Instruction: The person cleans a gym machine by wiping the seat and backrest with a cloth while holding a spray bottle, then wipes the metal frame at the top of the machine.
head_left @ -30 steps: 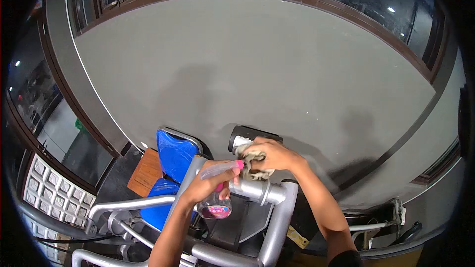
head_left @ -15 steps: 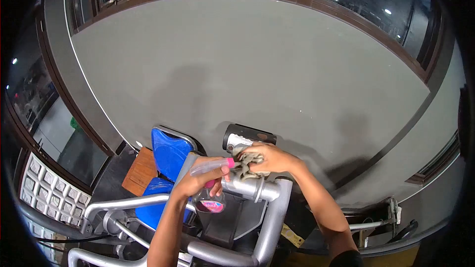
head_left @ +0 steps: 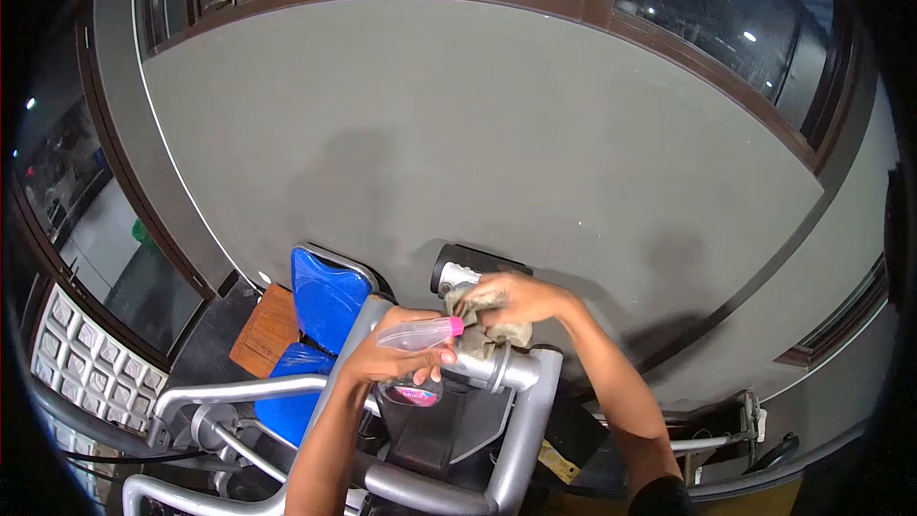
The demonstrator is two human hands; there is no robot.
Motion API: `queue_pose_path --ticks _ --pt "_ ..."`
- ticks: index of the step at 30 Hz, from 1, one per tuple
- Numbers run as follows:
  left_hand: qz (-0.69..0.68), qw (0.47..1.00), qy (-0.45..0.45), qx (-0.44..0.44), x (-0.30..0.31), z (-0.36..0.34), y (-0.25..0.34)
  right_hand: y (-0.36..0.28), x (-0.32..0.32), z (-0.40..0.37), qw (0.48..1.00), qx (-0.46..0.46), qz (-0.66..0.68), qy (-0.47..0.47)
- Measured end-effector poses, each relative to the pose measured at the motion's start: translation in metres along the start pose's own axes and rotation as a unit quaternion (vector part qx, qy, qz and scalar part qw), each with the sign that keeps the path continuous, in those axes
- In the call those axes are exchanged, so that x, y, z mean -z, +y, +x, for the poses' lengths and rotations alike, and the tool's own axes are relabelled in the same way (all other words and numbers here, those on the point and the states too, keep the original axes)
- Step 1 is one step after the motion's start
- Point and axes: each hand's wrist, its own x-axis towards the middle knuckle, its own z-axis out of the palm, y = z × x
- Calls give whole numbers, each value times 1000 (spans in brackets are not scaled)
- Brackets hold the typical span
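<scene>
My left hand (head_left: pixel 382 361) is wrapped round a spray bottle (head_left: pixel 418 333) with a clear spray head and a pink nozzle. The bottle's lower part, with a pink label, shows beneath my fingers, and the nozzle points right, towards a crumpled grey-beige cloth (head_left: pixel 513 333). That cloth is gripped in my right hand (head_left: pixel 523 298) and lies against the top of a thick silver tube (head_left: pixel 521 371) of a metal frame. Part of the tube is hidden under the cloth and hand. Just behind is a black and white cylindrical part (head_left: pixel 447 272).
A blue chair (head_left: pixel 325 291) and a brown wooden board (head_left: pixel 266 330) stand left, behind the silver bars (head_left: pixel 229 392). A grey wall (head_left: pixel 478 134) rises ahead, with brown-framed windows (head_left: pixel 716 29) above. A yellow label (head_left: pixel 559 462) shows low on the right.
The spray bottle has shifted slightly up and right, its nozzle close to the cloth. The cloth hangs looser under my right hand, whose fingers have moved. The view has tilted a little.
</scene>
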Motion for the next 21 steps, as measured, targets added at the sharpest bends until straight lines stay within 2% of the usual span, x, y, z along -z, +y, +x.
queue_pose_path --ticks 3,5,6,7,9,10,14,16,21 --pt "-44 999 8 -23 0 -1 -1 25 0 21 996 -45 -53 49" --pt "-31 999 8 -22 1 0 -2 29 -8 40 969 -148 -158 115" --pt "-21 1000 9 -21 2 -1 -3 22 -14 47 965 -158 -170 122" --pt "-20 1000 10 -20 2 0 -3 24 -17 53 965 -157 -169 122" --pt "-18 1000 25 0 0 -1 -4 27 -20 60 955 -83 -258 124" --pt "-18 1000 25 -1 -1 -1 -3 26 -22 61 937 -96 -314 120" --pt "20 998 49 27 -3 -3 -1 22 -18 34 941 -147 -282 115" --pt "29 998 51 24 -3 -3 0 27 -15 6 930 -186 -263 174" --pt "-17 998 56 36 -2 0 1 24 -16 -42 919 -196 -237 248"
